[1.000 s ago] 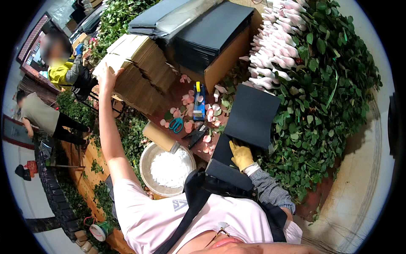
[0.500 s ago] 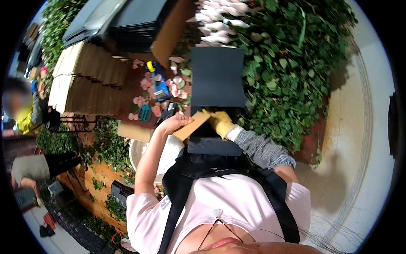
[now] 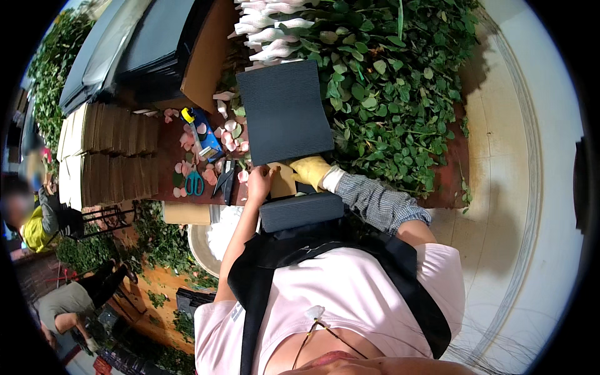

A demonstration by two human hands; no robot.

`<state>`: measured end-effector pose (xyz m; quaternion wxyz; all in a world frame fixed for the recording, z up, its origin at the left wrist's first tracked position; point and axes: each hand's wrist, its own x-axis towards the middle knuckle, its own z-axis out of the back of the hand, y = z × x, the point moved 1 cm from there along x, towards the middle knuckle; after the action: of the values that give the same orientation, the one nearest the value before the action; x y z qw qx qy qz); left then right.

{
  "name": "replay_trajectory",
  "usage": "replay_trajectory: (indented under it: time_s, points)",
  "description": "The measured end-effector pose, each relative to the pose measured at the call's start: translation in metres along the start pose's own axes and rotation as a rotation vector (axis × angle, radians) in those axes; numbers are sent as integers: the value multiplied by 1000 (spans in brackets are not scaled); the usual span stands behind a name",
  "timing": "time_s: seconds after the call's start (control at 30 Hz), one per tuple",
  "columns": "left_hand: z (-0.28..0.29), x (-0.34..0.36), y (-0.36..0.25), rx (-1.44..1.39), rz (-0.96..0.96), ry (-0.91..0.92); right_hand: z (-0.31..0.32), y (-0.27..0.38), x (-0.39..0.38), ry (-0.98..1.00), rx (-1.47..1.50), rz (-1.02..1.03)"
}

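A small tan piece of cardboard (image 3: 283, 182) lies between my hands at the edge of the table. My bare left hand (image 3: 261, 180) grips its left side, thumb on top. My right hand (image 3: 312, 172), in a yellow glove, is closed at its right side, the fingertips partly hidden. Just beyond both hands rests a black corrugated sheet (image 3: 284, 112). Nearer my body a folded black corrugated piece (image 3: 301, 212) lies against my apron; whether the two black pieces are joined I cannot tell.
Leafy stems (image 3: 387, 112) heap up at right, with white-netted flower heads (image 3: 272, 31) beyond. Left are teal scissors (image 3: 194, 183), a black stapler (image 3: 224, 182), a blue box (image 3: 205, 137), petals, stacked cardboard (image 3: 115, 156) and black sheets (image 3: 162, 50). A white bucket (image 3: 203, 244) stands below. Two people work at far left.
The cardboard piece has gone from tilted, held up between my hands, to lower and flatter between the black pieces. My left hand has come closer to the right one. The view has shifted.
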<state>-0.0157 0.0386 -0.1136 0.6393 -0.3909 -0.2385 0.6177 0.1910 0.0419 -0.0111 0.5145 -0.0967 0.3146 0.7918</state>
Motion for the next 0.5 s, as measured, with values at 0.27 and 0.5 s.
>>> replay_trajectory:
  time_s: [0.27, 0.5]
  points:
    - [-1, -1, -6, 128, 17, -5, 15, 28, 1, -56, -93, 57]
    - [35, 6, -67, 651, -110, 269, -23, 8, 19, -19, -276, -68]
